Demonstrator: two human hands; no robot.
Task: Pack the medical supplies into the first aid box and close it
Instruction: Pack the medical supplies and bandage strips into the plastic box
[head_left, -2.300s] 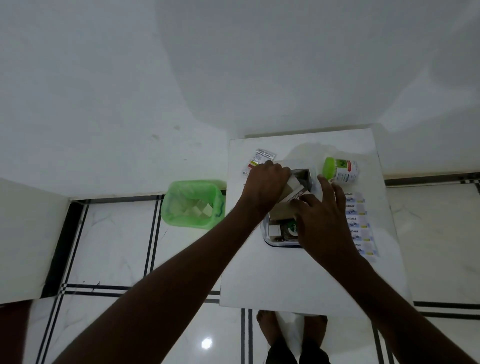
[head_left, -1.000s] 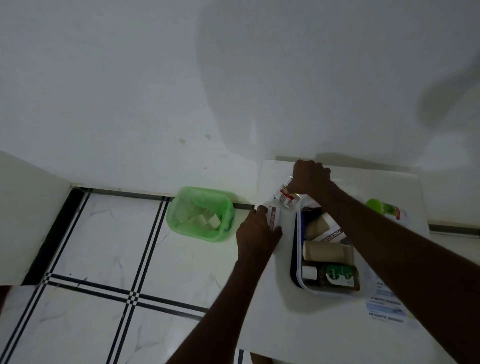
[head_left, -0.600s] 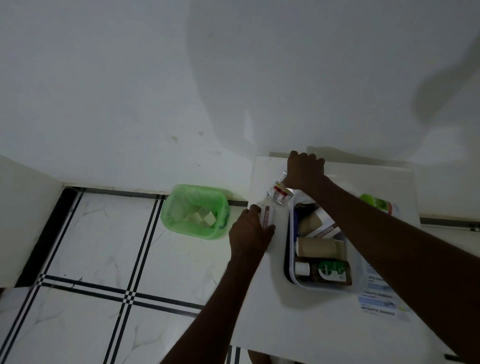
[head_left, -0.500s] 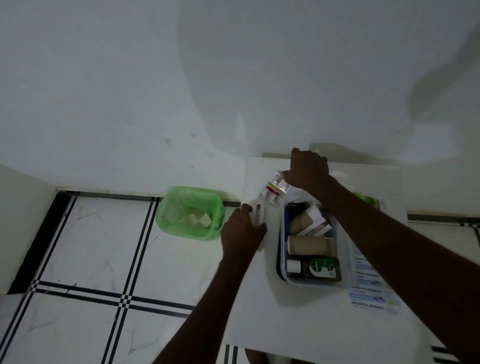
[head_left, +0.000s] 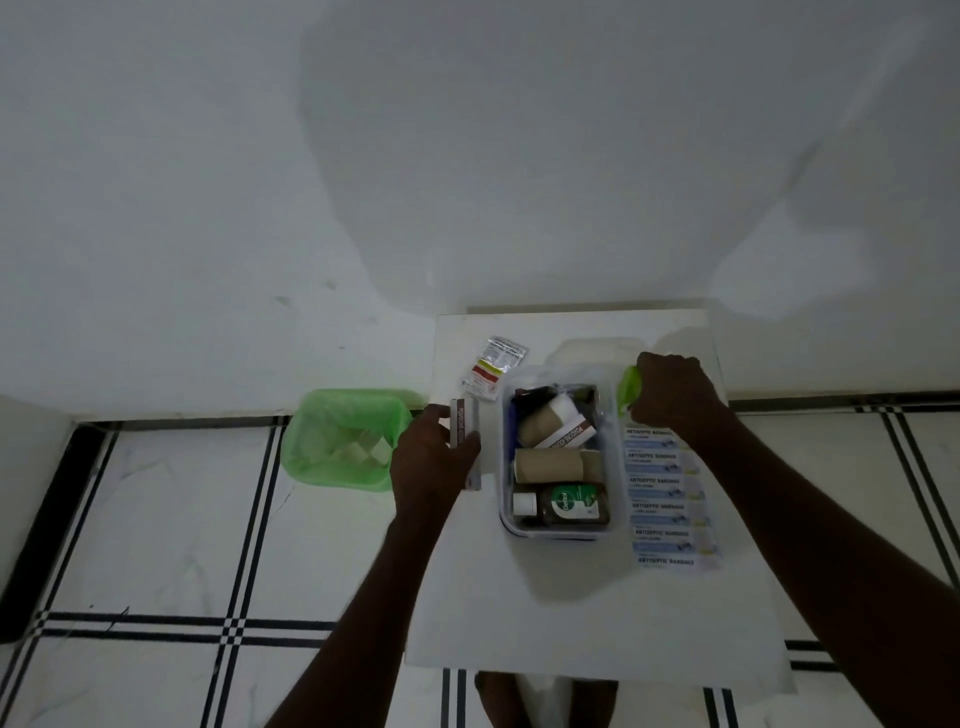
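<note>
The head view looks down on a white square bench (head_left: 571, 613) set against a pale wall, over a white tiled floor with black lines.

Near the middle of the bench stands the clear rectangular plastic first aid box (head_left: 558, 532), open at the top. Inside it, at the near end, a brown Dettol bottle with a white cap and green label (head_left: 563, 506) lies on its side. Beyond that lies a tan rolled bandage (head_left: 553, 464), and further back a second tan roll (head_left: 537, 427) and a white carton with a brown printed band (head_left: 569, 436), both tilted against darker items at the far end that are too dim to tell apart.

The left hand (head_left: 434, 462) is closed around a slim white carton with a brown end panel (head_left: 464, 427), held just left of the box at the bench's left edge. The right hand (head_left: 672, 397) is closed over a lime-green lidded container (head_left: 628, 389), just right of the box's far corner; most of the container is hidden under the fingers.

A small white sachet with a red and yellow stripe (head_left: 493, 366) lies flat on the bench beyond the left hand. A strip of white and blue antiseptic bandage packets (head_left: 662, 499) runs along the right side of the box.

On the floor to the left of the bench sits a translucent green bin (head_left: 343, 439) with pale scraps inside.
</note>
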